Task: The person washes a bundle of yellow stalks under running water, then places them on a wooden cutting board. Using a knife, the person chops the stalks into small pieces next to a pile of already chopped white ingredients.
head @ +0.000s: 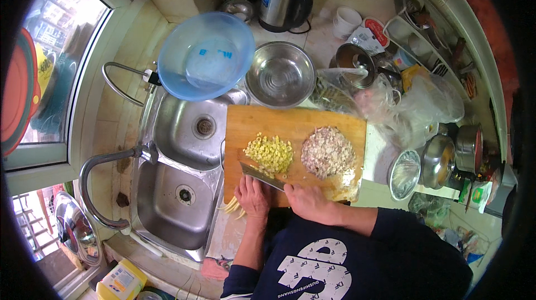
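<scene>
A wooden cutting board (295,122) lies before me beside the sink. My right hand (307,203) is closed on the handle of a cleaver (264,177), whose blade slants across the board's lower left part. My left hand (253,197) is against the near side of the blade, fingers bent; long pale yellow-green vegetable pieces (232,206) stick out beside it over the board's edge, and whether the fingers hold them is hidden. Just past the blade lies a pile of yellow-green sliced rings (269,152). To its right is a pile of chopped pinkish-white pieces (328,152).
At left is a double steel sink (176,216) with a curved faucet (86,183). A blue plastic basin (205,55) and a steel bowl (279,75) stand behind the board. Plastic bags (418,103), pots (468,147) and a foil-like oval dish (405,174) crowd the right. An electric kettle (278,0) stands at the back.
</scene>
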`<state>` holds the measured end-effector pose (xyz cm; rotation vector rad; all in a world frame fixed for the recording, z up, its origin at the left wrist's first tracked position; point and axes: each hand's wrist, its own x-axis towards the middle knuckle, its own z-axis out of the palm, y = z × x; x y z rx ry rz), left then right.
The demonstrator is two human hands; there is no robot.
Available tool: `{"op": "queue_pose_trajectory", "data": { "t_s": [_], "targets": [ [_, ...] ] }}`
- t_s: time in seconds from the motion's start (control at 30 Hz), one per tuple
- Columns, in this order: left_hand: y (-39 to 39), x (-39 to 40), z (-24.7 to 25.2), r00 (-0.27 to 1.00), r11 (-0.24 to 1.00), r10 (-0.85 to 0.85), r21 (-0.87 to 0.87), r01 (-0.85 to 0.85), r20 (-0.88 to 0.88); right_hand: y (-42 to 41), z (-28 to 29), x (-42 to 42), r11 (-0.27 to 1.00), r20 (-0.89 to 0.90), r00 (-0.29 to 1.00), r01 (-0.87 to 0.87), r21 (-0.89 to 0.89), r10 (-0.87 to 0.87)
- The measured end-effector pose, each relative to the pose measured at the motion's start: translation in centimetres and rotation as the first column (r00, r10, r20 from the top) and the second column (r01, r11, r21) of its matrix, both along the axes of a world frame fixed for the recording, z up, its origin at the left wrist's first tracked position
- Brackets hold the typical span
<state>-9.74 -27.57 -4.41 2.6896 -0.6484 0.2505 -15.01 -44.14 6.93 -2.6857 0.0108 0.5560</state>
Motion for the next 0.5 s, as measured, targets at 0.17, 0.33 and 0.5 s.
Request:
{"op": "queue_pose_trajectory", "data": {
  "t_s": [0.17, 0.33, 0.5],
  "targets": [
    [-0.2, 0.1, 0.1, 1.000, 1.000, 0.001, 0.010, -0.001, 0.023, -0.8, -3.2, 0.4, 0.998, -0.058, 0.998, 0.011, 0.065, -0.008],
    [-0.2, 0.2, 0.1, 1.000, 1.000, 0.020, 0.011, -0.020, 0.012, -1.1, -0.9, 1.0, 0.998, -0.013, 1.000, 0.020, 0.058, -0.020],
    [0.2, 0.0, -0.5, 1.000, 1.000, 0.012, -0.007, -0.012, -0.011, 0.1, 1.2, 0.3, 1.000, 0.027, 0.999, -0.022, 0.008, 0.022]
  ]
}}
